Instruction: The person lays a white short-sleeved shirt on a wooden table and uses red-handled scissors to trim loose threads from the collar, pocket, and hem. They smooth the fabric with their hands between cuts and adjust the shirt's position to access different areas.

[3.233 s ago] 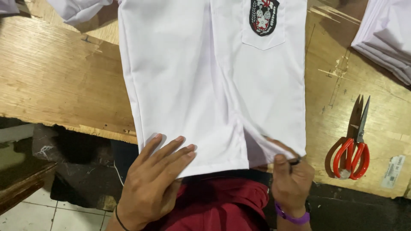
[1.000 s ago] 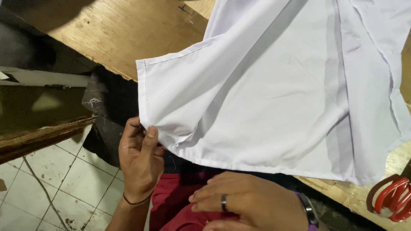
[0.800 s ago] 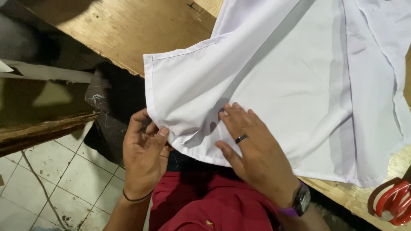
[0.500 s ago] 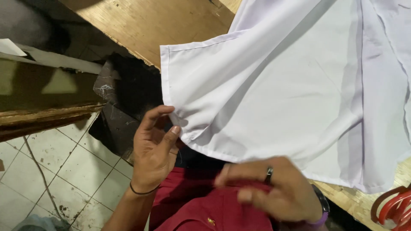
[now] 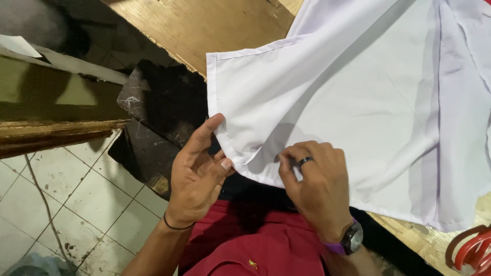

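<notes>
A white shirt (image 5: 358, 92) lies spread over a wooden table (image 5: 225, 25), its lower corner hanging past the table edge toward me. My left hand (image 5: 197, 174) pinches the hemmed corner of the shirt between thumb and fingers. My right hand (image 5: 317, 184), with a dark ring and a wristwatch on a purple strap, rests its fingertips on the hem just to the right of the left hand, gripping the cloth edge. Both hands are over my lap, which is clothed in red.
Red-handled scissors (image 5: 473, 250) lie at the table's near right edge. Dark fabric scraps (image 5: 153, 117) sit under the table on the left. Below left is a tiled floor (image 5: 61, 209) and a wooden ledge (image 5: 56, 128).
The view shifted left from the shirt's front with its badge to its lower corner. My left hand took the hem corner; my right hand came back up from my lap onto the hem.
</notes>
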